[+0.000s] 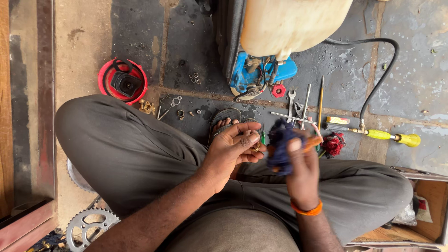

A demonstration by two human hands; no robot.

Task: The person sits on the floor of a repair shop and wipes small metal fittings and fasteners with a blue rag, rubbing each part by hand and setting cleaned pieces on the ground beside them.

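The person sits cross-legged on the stone floor, both hands raised over the lap. The left hand has its grip pinched around a small brass ring-shaped part, thumb on top and fingertips curled beneath, so only an edge of the part shows. The right hand is blurred; its grip is pressed together on a dark blue rag, bunched just beside the brass part, with an orange-handled tool also in that fist. An orange band circles the right wrist.

On the floor beyond the hands lie 2 sandals under the toes, and to their right a cluster of spanners and rods, a thin brush-like stick, a green-handled screwdriver and a red rag. A black hose curves down to a yellow spray handle. A blue pump unit stands beneath a cream-coloured tank, with a red cap just beside it.

At the left a red lid holds a black part, with small brass fittings, nuts and washers scattered near it. A toothed sprocket lies by the left knee, and an open wooden box sits at the right.
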